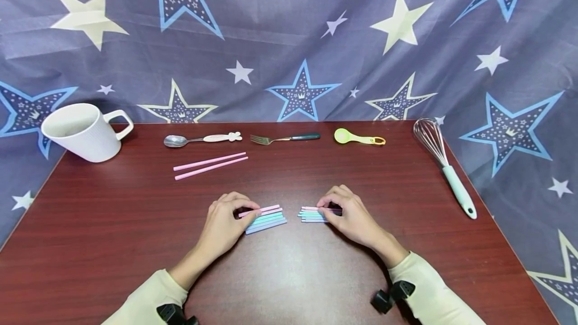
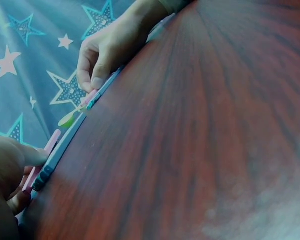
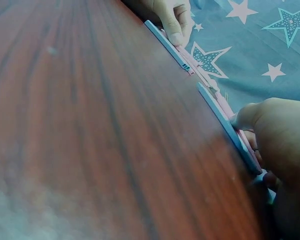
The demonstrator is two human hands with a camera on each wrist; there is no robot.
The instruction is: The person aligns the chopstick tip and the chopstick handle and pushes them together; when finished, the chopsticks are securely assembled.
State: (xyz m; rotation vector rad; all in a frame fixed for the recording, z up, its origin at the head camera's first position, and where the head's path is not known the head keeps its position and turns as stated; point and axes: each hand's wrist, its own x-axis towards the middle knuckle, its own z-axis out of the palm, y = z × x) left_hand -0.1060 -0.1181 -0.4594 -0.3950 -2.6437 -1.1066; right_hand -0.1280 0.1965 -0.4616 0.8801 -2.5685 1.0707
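White mug (image 1: 83,132) lies tilted; each hand (image 1: 224,219) (image 1: 346,214) holds pastel sticks (image 1: 267,218).

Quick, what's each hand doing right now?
Left hand: pinching one bundle of sticks on the table.
Right hand: pinching the other bundle.

No readable text, labels, brands or numbers anywhere. Only signs: printed stars on the backdrop cloth (image 1: 289,39) behind the table (image 1: 289,275), some with tiny crown motifs inside.
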